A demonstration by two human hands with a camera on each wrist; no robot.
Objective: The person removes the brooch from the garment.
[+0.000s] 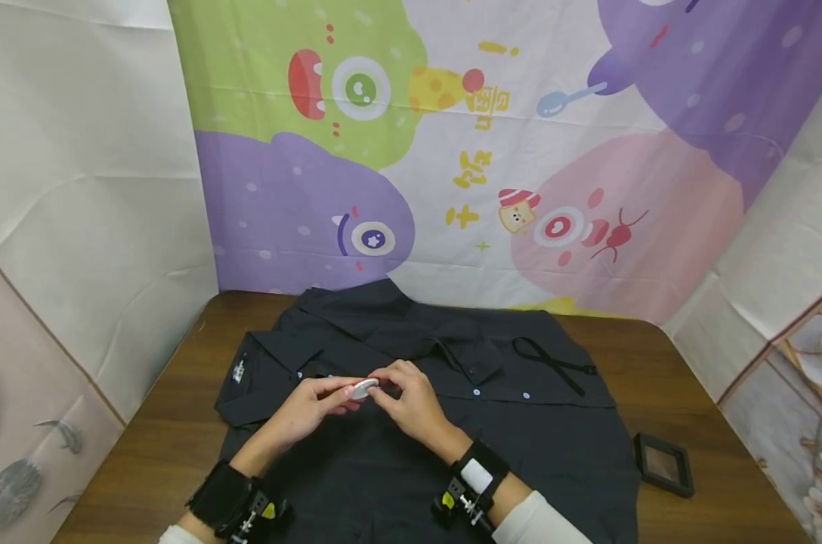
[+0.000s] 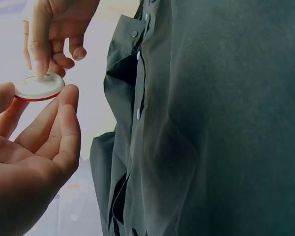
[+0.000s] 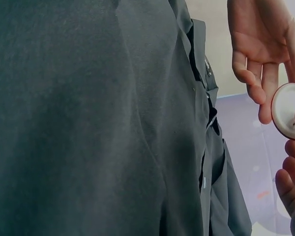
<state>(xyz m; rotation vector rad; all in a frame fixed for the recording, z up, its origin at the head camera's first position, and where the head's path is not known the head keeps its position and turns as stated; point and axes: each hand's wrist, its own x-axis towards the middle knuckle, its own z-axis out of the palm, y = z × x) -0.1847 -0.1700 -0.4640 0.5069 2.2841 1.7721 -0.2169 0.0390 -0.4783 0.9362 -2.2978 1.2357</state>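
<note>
While our left hand point(image 1: 309, 412) pinches a small white disc with a red rim point(image 1: 363, 389) between thumb and fingertips, our right hand point(image 1: 411, 400) curls its fingers onto the disc's top face. Both hover above the black button-up shirt point(image 1: 520, 446) spread on the wooden table point(image 1: 724, 468); a small black frame point(image 1: 664, 463) lies at 3 o'clock.
</note>
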